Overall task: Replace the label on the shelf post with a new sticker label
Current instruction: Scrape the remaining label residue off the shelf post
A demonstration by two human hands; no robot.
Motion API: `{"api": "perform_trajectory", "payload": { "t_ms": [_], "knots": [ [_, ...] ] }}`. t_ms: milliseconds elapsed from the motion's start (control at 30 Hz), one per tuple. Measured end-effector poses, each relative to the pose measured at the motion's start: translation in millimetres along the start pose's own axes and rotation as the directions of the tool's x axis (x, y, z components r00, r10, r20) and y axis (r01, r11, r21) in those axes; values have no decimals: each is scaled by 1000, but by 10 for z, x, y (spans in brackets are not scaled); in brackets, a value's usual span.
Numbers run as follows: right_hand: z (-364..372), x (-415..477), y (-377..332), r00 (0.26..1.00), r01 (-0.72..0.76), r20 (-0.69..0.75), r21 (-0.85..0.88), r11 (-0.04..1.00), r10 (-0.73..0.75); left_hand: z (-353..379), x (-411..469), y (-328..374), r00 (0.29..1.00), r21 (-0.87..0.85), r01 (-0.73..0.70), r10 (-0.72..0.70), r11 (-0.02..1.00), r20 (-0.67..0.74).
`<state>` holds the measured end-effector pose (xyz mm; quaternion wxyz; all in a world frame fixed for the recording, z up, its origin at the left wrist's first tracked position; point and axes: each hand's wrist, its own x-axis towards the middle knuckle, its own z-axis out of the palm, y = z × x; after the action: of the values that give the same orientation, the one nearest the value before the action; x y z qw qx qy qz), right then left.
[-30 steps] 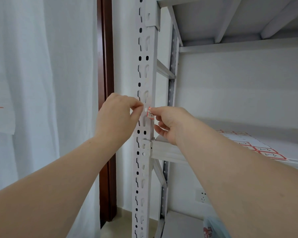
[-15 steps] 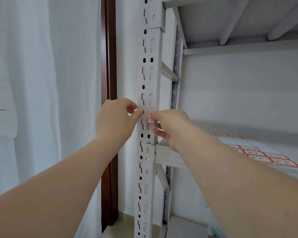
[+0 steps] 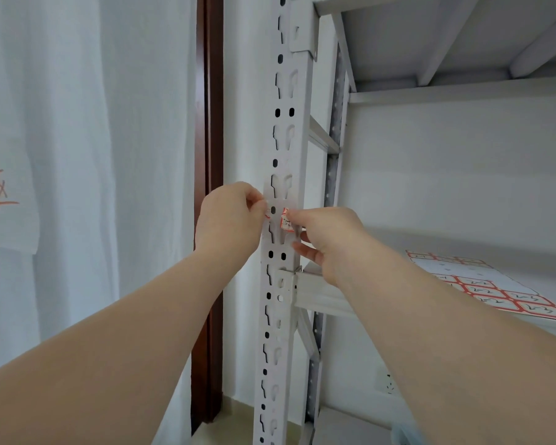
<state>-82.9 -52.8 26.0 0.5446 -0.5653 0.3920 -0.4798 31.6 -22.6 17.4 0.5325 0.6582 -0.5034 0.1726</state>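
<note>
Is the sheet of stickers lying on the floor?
No. The sheet of stickers lies flat on the shelf, to the right of the right hand, well above the floor.

Handwritten black marks on the red-bordered sticker sheet (image 3: 495, 293) and red strokes on the curtain (image 3: 0, 191) stay unreadable.

shelf (image 3: 321, 295): white metal, fixed to perforated shelf post (image 3: 284, 139)
on shelf: sticker sheet (image 3: 482, 289), red-bordered labels, laid flat
</note>
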Motion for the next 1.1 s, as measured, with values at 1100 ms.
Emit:
{"api": "perform_trajectory", "payload": {
  "t_ms": [1100],
  "knots": [
    [-29,16,28,998,-60,28,158,986,56,-66,-340,-138,779,284,-611,626,739,47]
  ]
}}
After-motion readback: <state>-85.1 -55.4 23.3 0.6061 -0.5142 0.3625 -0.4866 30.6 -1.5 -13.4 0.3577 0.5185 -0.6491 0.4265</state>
